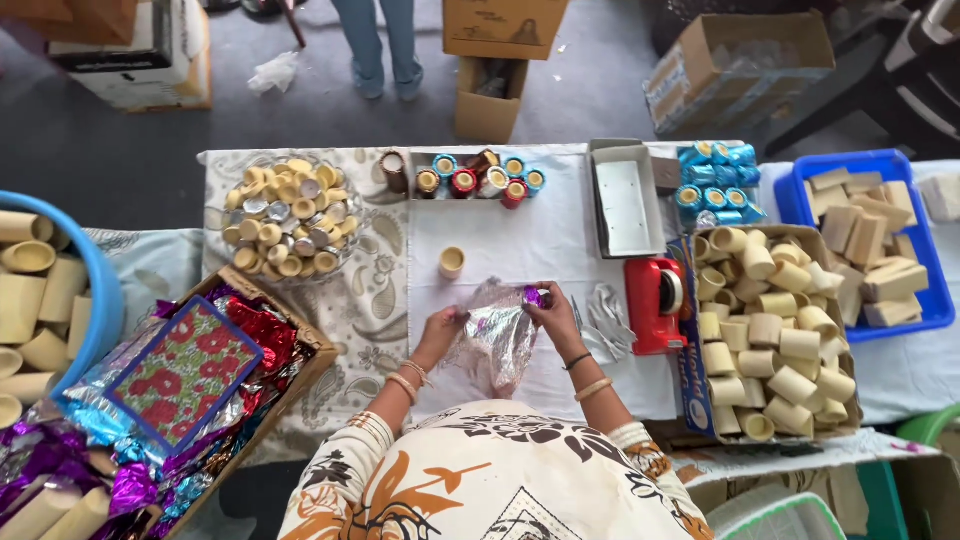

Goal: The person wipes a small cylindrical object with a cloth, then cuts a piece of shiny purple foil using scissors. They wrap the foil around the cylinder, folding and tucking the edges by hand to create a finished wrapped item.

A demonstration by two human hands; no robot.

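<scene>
**Two hands on one sheet of foil**

Both our hands meet near the front edge of the white cloth (560,240), each pinched on the same crinkled sheet of silver foil (500,335). Our left hand (447,327) grips the sheet's left edge with fingers closed on it; our right hand (548,305) clamps the upper right corner, where a purple patch shows between the fingertips. The foil hangs loose and puffed between the two grips, so we judge the wrapping to be at its early stage: the sheet is being opened or shaped, and we cannot tell whether anything sits inside it.

One bare cardboard cup (452,262) stands alone on the cloth just beyond the foil, well apart from both hands. Along the far edge runs a row of finished wrapped cups (480,181) in blue and red foil. A glass bowl (290,215) of filled cups sits toward the far left corner, a red tape dispenser (655,305) just right of our right hand, and a box of empty tubes (770,330) at the right edge.

Next, we judge, the sheet needs to be flattened, keeping both pinches gentle, since thin foil tears easily.
</scene>
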